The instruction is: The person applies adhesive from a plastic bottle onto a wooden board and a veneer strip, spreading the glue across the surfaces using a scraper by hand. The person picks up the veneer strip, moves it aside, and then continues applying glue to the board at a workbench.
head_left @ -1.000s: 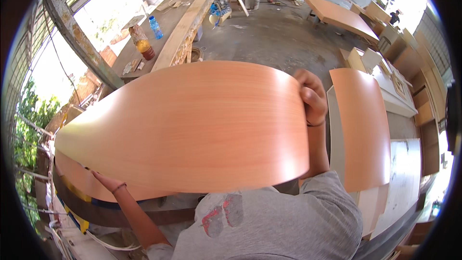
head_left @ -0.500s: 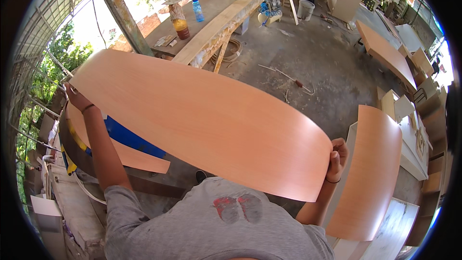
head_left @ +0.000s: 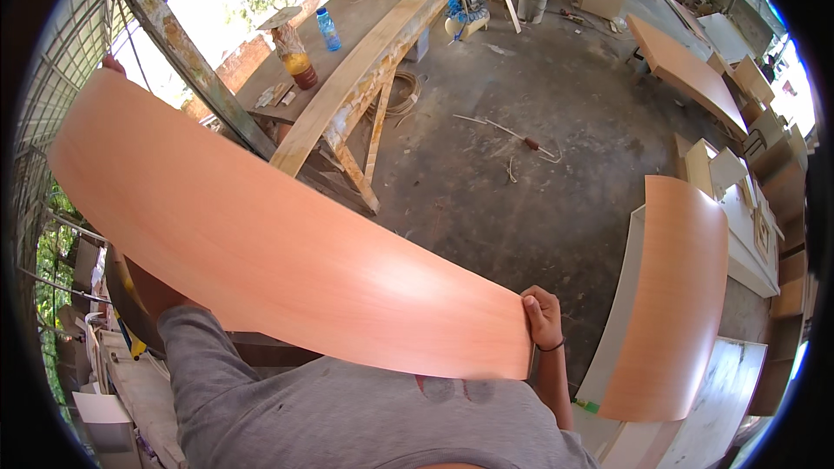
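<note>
A long, wood-toned panel (head_left: pixel 287 247) stretches across in front of my body, its left end raised higher than its right. My right hand (head_left: pixel 544 320) grips the panel's right end, thumb on the top face and fingers at the edge. At the far upper-left corner, only the fingertips of my left hand (head_left: pixel 112 63) show, curled over the panel's edge; the rest of that hand and most of the forearm are hidden behind the panel. A second wood-toned panel (head_left: pixel 673 295) lies to my right on a white board.
A long workbench (head_left: pixel 356 26) at the back left carries a blue bottle (head_left: pixel 328 30) and a jar (head_left: pixel 298 65). A metal post (head_left: pixel 178 56) stands beside it. A cord (head_left: pixel 526 141) lies on the concrete floor. A white bucket (head_left: pixel 532 3) and an air compressor (head_left: pixel 467 13) stand farther back.
The panel has swung, its left end rising up and to the left while its right end came left and slightly lower. My left hand has gone mostly behind it. Both hands keep their grip.
</note>
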Available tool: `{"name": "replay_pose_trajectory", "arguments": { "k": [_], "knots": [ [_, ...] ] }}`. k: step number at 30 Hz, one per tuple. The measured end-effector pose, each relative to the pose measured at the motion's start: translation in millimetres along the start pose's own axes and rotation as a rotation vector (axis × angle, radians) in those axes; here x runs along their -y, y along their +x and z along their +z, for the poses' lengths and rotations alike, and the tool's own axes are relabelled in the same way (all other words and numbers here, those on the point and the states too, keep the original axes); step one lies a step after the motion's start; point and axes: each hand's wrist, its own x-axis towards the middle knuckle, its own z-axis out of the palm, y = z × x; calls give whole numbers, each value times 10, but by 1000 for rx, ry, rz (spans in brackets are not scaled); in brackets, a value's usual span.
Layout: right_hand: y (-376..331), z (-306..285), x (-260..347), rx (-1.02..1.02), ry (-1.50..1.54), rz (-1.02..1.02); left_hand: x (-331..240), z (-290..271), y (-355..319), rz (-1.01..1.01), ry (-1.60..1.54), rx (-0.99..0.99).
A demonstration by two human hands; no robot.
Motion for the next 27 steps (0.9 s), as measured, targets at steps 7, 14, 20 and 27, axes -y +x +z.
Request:
{"name": "replay_pose_trajectory", "arguments": {
  "k": [7, 14, 20, 27],
  "knots": [
    [382, 361, -132, 105, -28, 164, 353, 58, 813, 37, 199, -57],
    [587, 812, -455, 166, 166, 344, 475, -20, 1275, 94, 479, -78],
    [449, 477, -792, 77, 223, 586, 1006, 185, 1223, 81, 766, -108],
    [407, -148, -1883, 247, 123, 773, 2492, 522, 667, -87, 979, -137]
  ]
}}
